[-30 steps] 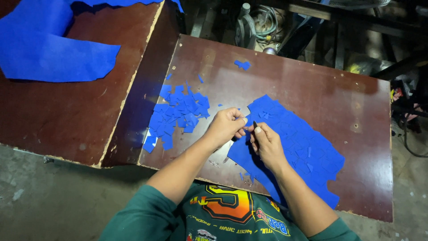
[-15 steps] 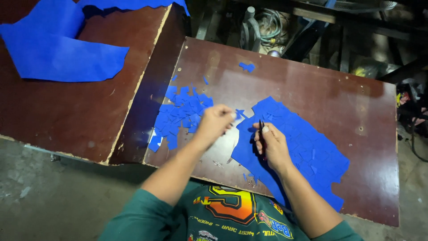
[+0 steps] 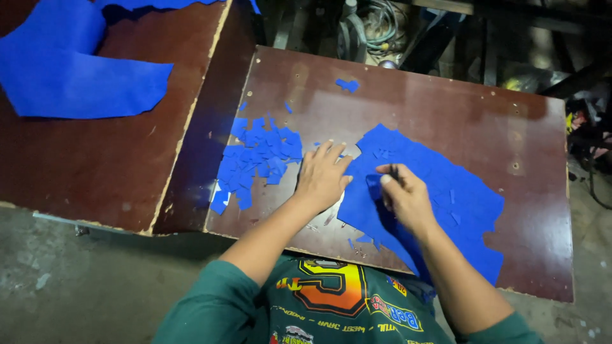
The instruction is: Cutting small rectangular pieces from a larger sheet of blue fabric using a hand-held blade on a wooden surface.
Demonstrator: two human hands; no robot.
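Observation:
My left hand (image 3: 322, 175) lies flat on the brown board table (image 3: 446, 102), fingers apart and holding nothing. Its fingertips are at the right edge of a pile of small blue cut pieces (image 3: 258, 156). My right hand (image 3: 407, 197) is closed around a thin dark tool (image 3: 394, 171). The tool's tip rests on the left part of a large blue sheet (image 3: 452, 197) that lies flat on the board. The hands are a little apart, with bare board between them.
A single blue scrap (image 3: 347, 84) lies near the board's far edge. To the left, a second brown table (image 3: 95, 172) carries a big blue sheet (image 3: 76, 79). Cables and dark clutter (image 3: 370, 32) sit behind the board, and grey concrete floor (image 3: 76, 286) lies below.
My left hand has left the spot beside my right hand, moved left to the pile of pieces, and opened flat. My right hand stays on the blue sheet with the tool.

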